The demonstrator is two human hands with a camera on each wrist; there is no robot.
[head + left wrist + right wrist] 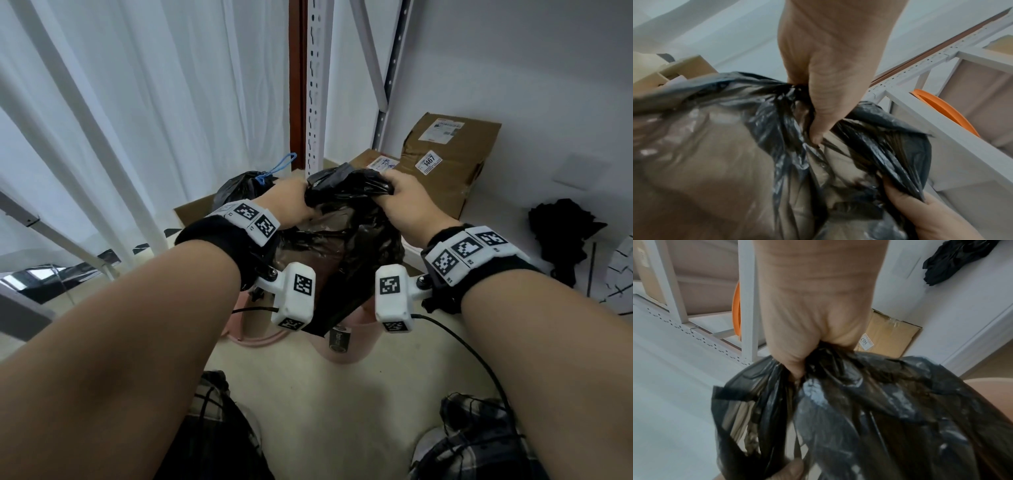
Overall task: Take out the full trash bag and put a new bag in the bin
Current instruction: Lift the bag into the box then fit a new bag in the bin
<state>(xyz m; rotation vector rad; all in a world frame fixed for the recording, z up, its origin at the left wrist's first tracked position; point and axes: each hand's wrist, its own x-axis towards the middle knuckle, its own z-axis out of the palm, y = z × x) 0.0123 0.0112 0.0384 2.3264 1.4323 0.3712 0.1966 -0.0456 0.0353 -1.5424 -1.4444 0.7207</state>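
We see a thin black trash bag (346,240) held up between both hands, directly above a pink bin (346,346) on the floor, its body hanging below the wrists. The left hand (291,202) clenches one bunched side of the bag's mouth, the right hand (404,198) clenches the other, fingers curled tight round gathered plastic (both wrist views show fistfuls of film). Behind the left hand sits a second black bag (239,188) tied with a blue drawstring (277,168), near cardboard boxes (448,161) against the wall.
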